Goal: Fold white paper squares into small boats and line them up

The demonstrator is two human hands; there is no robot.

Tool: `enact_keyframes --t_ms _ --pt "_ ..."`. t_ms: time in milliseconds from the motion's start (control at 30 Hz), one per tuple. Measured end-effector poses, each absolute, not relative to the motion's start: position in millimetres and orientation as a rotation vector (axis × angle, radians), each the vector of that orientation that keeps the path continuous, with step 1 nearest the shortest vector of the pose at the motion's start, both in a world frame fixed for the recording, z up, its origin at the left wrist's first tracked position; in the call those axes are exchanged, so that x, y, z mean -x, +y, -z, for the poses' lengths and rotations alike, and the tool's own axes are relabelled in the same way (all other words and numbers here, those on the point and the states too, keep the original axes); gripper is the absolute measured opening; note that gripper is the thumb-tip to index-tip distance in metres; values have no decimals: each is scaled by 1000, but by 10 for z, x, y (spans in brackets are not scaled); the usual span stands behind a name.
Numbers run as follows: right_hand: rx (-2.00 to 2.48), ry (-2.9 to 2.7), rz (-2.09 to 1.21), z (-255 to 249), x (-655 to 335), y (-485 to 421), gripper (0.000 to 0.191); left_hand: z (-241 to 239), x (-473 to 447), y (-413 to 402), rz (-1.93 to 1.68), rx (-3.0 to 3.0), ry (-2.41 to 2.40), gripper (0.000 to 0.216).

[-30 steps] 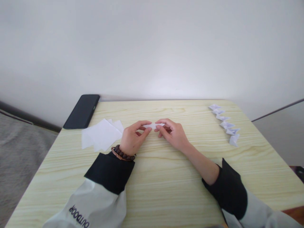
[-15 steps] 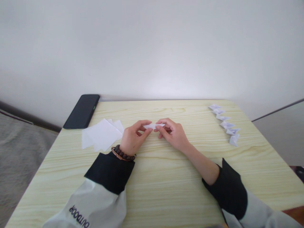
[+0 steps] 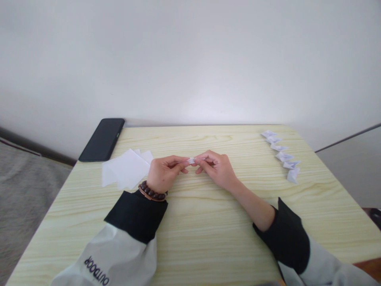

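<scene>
Paper piece (image 3: 192,161) being pinched between left hand (image 3: 162,173) and right hand (image 3: 216,169), just above table (image 3: 208,230) centre. Six folded pieces (image 3: 282,155) lying finished at right; flat sheets (image 3: 126,171) remaining unfolded at left.

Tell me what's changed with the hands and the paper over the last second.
The left hand has flattened, its fingers closing down over the small folded paper, so less of it shows than before. The right hand keeps pinching the other end, both a touch lower. The loose sheets, the phone and the row of folded pieces stayed put.
</scene>
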State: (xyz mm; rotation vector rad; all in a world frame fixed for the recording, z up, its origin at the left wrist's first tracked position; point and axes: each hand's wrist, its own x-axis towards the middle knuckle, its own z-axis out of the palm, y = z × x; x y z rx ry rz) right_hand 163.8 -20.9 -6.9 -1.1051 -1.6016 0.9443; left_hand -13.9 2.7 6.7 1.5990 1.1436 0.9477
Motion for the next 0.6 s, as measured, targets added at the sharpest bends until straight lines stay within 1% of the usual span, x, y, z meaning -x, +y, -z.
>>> enact_keyframes --t_ms 200,367,600 --pt "1108 -1559 -971 37 -1629 -214 17 -82 131 22 -950 -1502 1190 25" --pt "1148 -1574 -965 63 -1633 -199 15 -42 136 33 -909 -1575 1186 29" --pt "1212 -1738 -785 64 -1648 -202 15 -78 138 21 -858 -1785 1223 29"
